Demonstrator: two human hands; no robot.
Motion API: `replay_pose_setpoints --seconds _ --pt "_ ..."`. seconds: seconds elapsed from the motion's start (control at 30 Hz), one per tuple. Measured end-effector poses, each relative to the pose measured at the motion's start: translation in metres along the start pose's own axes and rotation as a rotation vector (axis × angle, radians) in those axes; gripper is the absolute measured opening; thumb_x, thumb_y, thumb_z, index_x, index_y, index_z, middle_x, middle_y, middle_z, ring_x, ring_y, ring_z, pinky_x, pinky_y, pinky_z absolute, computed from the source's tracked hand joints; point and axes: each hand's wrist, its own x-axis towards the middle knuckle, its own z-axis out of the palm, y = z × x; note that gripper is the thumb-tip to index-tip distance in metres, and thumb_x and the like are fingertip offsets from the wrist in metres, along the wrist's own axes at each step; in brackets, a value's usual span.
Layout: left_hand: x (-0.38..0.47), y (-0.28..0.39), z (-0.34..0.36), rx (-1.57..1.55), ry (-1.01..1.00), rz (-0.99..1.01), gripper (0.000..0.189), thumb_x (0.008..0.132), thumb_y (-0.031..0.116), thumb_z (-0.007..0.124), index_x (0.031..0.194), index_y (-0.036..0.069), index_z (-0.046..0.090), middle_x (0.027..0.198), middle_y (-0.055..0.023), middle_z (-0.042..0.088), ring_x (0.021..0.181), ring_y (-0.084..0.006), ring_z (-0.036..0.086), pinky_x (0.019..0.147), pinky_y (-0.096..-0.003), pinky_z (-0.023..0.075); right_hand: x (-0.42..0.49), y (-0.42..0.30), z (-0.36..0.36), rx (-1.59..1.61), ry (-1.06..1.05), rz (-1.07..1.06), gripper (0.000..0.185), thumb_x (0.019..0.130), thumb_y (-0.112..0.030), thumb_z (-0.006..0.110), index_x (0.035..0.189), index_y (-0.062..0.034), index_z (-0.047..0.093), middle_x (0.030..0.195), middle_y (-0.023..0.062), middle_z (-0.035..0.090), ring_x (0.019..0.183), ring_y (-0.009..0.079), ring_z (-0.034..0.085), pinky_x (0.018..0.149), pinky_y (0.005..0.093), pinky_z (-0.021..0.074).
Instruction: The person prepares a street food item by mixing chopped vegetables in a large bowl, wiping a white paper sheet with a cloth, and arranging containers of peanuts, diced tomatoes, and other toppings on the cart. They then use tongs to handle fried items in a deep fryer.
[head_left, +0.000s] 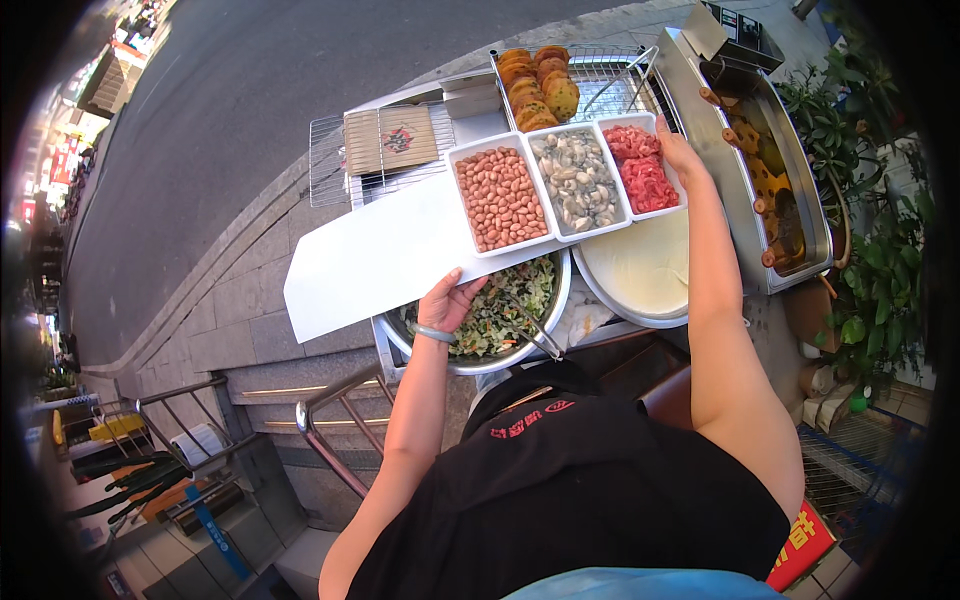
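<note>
My left hand (450, 301) grips the near edge of a long white board (367, 251). My right hand (677, 154) holds the far right edge of a white tray of raw red meat (646, 176). Beside it, in a row, sit a tray of shucked oysters (577, 180) and a tray of peanuts (501, 199), which rests partly over the board. Below the board is a steel bowl of chopped vegetables (499, 322) with metal tongs (536, 326) in it. Right of that bowl stands a round container of pale batter (637, 262), partly under the trays.
Browned fried cakes (540, 86) stand in a wire rack behind the trays. A steel fryer (780, 187) with dark oil and wooden-handled ladles is at the right, with leafy plants beyond. A wire rack with a brown paper stack (394, 139) lies at the back left. Metal railings (337, 442) stand at lower left.
</note>
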Motion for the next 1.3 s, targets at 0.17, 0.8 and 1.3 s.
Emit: replay_pose_setpoints --seconds 0.17,0.8,1.3 --pt "0.081 -0.059 0.016 -0.017 0.050 -0.116 0.034 0.088 0.005 0.064 0.120 -0.003 0.053 0.115 -0.0156 0.063 0.105 -0.0288 0.064 0.094 -0.0465 0.0545 0.073 0.072 -0.037 0.019 0.035 0.098 0.101 0.089 -0.076 0.034 0.134 0.0141 0.043 0.140 0.0273 0.045 0.137 0.0323 0.036 0.112 0.0402 0.0261" --pt "0.119 -0.100 0.056 -0.123 0.406 -0.197 0.028 0.095 0.007 0.058 0.120 -0.004 0.051 0.120 -0.0171 0.059 0.114 -0.0324 0.058 0.098 -0.0482 0.0520 0.124 0.124 -0.043 -0.087 0.062 0.031 0.096 0.090 -0.074 0.036 0.122 0.0148 0.055 0.121 0.0284 0.059 0.123 0.0348 0.051 0.104 0.0393 0.0353" --pt "0.091 -0.075 0.105 -0.273 0.422 -0.285 0.038 0.099 0.009 0.048 0.128 -0.012 0.036 0.131 -0.0320 0.046 0.127 -0.0416 0.046 0.109 -0.0447 0.0427 0.146 0.160 -0.047 -0.069 0.108 -0.089 0.094 0.090 -0.075 0.030 0.118 0.0096 0.060 0.116 0.0304 0.061 0.119 0.0388 0.054 0.102 0.0406 0.0375"
